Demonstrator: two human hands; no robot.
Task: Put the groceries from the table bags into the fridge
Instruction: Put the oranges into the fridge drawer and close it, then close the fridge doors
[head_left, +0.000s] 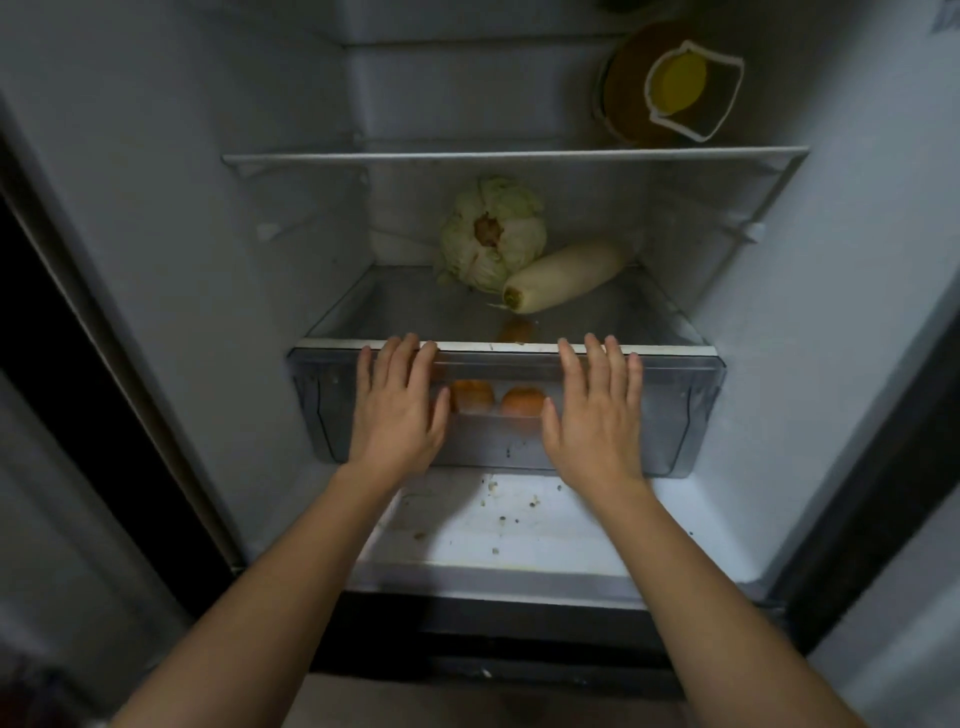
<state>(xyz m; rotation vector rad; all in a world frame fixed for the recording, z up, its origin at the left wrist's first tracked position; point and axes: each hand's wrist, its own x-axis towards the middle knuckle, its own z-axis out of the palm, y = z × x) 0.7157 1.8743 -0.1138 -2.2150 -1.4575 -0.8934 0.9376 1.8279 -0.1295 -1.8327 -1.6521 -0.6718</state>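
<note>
Head view, left hand (397, 405), right hand (595, 410) flat on drawer (675, 395), oranges (522, 401) between

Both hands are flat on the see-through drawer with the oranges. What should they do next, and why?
Probably push the drawer gently in until it shuts. The left hand and right hand lie flat on its front with straight fingers, gripping nothing, and the oranges already sit inside.

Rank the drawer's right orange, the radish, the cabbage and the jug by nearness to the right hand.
1. Orange, in the drawer, beside the right hand.
2. Radish, shelf above.
3. Cabbage, behind the radish, leftward.
4. Jug, top shelf, right.
</note>
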